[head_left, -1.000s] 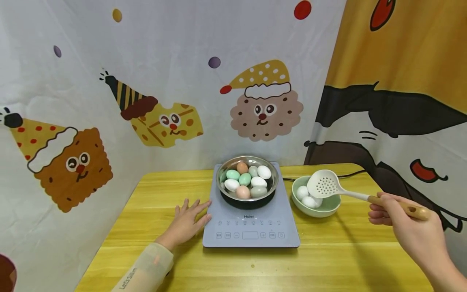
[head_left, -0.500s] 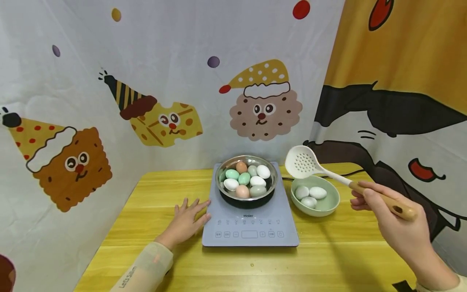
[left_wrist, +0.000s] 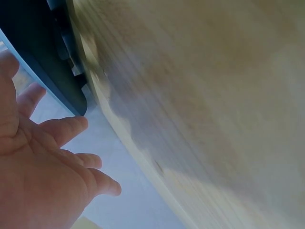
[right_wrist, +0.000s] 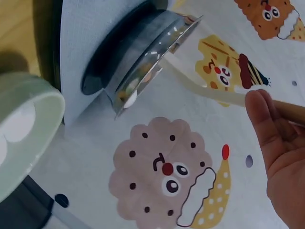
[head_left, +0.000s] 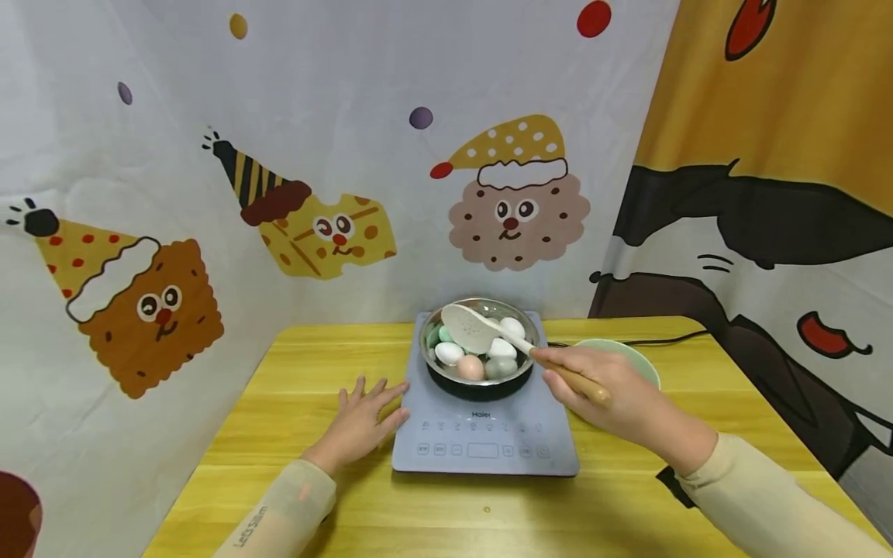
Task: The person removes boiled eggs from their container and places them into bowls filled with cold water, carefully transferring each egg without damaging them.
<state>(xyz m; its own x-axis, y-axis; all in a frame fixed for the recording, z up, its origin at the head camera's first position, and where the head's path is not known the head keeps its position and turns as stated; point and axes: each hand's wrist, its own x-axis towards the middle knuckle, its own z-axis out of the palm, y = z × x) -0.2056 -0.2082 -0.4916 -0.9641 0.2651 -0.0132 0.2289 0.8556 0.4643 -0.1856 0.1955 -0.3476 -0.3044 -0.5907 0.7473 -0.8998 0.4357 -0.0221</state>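
Note:
My right hand (head_left: 614, 391) grips the wooden handle of a white slotted ladle (head_left: 469, 329). The ladle's bowl is over the eggs in a steel pan (head_left: 425, 353); whether it touches them cannot be told. White, green, grey and pinkish-brown eggs (head_left: 470, 367) fill the pan, some hidden behind the ladle. Under the pan is a grey-blue induction cooker (head_left: 481, 461). With fingers spread, my left hand (head_left: 359, 425) lies at the cooker's left edge, fingertips touching it. In the left wrist view the left hand (left_wrist: 43, 171) holds nothing.
Right of the cooker stands a pale green bowl (head_left: 628, 355), partly hidden by my right hand. White eggs (right_wrist: 21, 121) show inside it in the right wrist view. A black cord (head_left: 663, 341) runs along the back of the wooden table (head_left: 279, 387), near the printed curtain (head_left: 349, 294).
My right hand has moved left with the slotted ladle, from over the green bowl to over the pan. The left hand stays at the cooker's edge.

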